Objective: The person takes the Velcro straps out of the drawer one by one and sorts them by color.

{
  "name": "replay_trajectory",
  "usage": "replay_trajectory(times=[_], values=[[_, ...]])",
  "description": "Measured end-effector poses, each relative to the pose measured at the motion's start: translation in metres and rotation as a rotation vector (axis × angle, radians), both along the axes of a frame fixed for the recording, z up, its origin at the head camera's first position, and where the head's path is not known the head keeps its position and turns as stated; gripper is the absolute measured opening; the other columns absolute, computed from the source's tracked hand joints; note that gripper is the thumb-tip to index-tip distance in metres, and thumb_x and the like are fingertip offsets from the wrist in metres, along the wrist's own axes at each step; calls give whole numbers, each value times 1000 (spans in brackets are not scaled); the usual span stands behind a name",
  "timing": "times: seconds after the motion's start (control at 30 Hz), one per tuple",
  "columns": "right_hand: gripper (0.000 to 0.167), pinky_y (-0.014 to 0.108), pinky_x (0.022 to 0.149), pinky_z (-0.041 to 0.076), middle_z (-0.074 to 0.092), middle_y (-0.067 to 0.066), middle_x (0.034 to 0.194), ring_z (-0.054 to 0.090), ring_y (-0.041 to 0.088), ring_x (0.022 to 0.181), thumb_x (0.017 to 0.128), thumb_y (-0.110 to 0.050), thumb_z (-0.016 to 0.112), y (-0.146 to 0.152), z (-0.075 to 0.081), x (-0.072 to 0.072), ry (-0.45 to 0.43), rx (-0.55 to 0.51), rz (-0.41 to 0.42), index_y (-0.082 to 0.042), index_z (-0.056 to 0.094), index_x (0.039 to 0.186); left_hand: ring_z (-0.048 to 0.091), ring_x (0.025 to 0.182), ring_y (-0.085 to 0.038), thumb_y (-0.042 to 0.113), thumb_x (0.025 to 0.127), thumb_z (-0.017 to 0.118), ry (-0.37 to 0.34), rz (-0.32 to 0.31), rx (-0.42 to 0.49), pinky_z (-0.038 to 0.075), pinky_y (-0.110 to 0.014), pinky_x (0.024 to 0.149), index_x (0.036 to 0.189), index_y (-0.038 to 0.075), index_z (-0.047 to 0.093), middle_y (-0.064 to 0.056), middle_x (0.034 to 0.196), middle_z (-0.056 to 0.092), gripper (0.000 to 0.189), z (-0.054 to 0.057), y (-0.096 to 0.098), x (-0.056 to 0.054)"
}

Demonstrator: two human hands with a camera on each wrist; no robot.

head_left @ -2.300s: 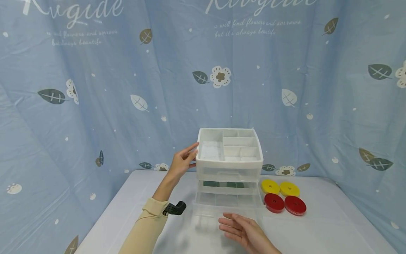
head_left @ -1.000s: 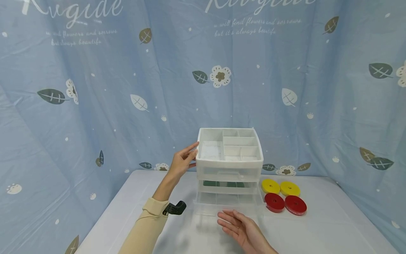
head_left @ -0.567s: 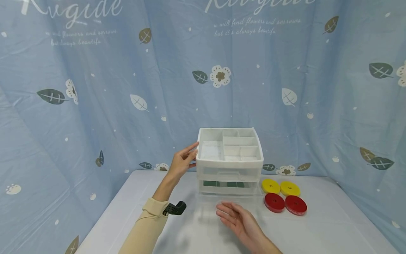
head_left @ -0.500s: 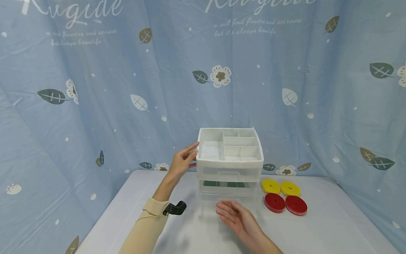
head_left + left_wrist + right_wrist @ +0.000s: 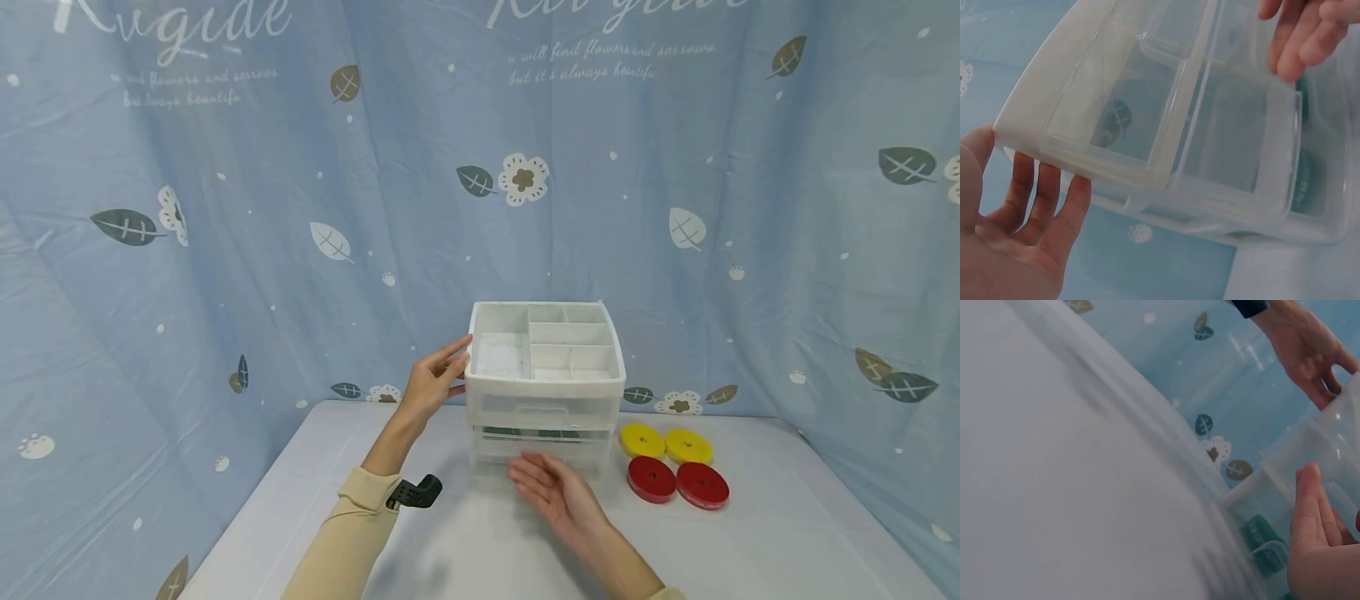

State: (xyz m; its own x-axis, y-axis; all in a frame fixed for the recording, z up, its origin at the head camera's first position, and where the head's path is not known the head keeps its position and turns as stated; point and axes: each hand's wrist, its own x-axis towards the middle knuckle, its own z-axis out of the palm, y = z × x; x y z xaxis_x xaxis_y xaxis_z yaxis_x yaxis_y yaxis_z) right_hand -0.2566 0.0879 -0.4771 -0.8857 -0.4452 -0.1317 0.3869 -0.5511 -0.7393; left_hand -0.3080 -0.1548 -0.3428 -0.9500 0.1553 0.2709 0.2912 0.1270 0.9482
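A white drawer organizer (image 5: 545, 382) with translucent drawers and a divided top tray stands on the table. My left hand (image 5: 429, 383) rests its extended fingers against the organizer's left side; the left wrist view shows thumb and fingers spread along that wall. My right hand (image 5: 555, 492) is in front of the lower drawers (image 5: 491, 450), its fingers straight and close together. Whether its fingertips touch the drawer front cannot be made out. Green lettered rolls (image 5: 1264, 536) lie inside a drawer, seen through the plastic in the right wrist view.
Two yellow rolls (image 5: 642, 441) and two red rolls (image 5: 702, 485) lie flat on the white table (image 5: 780, 508), right of the organizer. A blue patterned curtain (image 5: 405, 167) hangs behind and on both sides. A black wrist mount (image 5: 417, 492) sits on my left wrist.
The lower drawers have slid back into the organizer, the bottom one first, then the one with green rolls. My right hand has moved forward with them. My left hand has stayed put.
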Motion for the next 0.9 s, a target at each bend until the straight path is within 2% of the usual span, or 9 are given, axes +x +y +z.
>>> replay_trajectory(times=[0.2, 0.4, 0.67, 0.9], values=[[52, 29, 103, 53, 65, 10, 130, 66, 20, 117, 109, -31, 34, -1, 0, -8, 47, 12, -9, 4, 31, 148, 64, 97, -11, 23, 102, 54, -6, -4, 3, 57, -44, 97, 145, 24, 51, -26, 129, 58, 43, 1, 1, 0], [56, 28, 102, 53, 62, 12, 135, 66, 19, 116, 108, -33, 36, -3, 1, -13, 43, 44, -29, 5, 28, 149, 64, 96, -11, 23, 102, 55, -18, -7, 6, 57, -44, 96, 145, 23, 50, -26, 129, 58, 43, 4, 0, 2], [55, 28, 101, 54, 65, 10, 131, 67, 20, 116, 108, -32, 37, -2, -1, -14, 42, 71, -37, 4, 30, 149, 63, 95, -11, 23, 102, 55, -12, -5, -1, 57, -44, 96, 145, 21, 51, -28, 126, 57, 43, 6, 0, 3], [54, 29, 100, 55, 66, 12, 130, 67, 22, 116, 106, -30, 43, -1, -6, -16, 40, 101, -65, 6, 37, 146, 63, 95, -11, 23, 103, 54, -4, -8, -7, 58, -43, 95, 145, 21, 50, -29, 125, 56, 43, 2, -1, -2]])
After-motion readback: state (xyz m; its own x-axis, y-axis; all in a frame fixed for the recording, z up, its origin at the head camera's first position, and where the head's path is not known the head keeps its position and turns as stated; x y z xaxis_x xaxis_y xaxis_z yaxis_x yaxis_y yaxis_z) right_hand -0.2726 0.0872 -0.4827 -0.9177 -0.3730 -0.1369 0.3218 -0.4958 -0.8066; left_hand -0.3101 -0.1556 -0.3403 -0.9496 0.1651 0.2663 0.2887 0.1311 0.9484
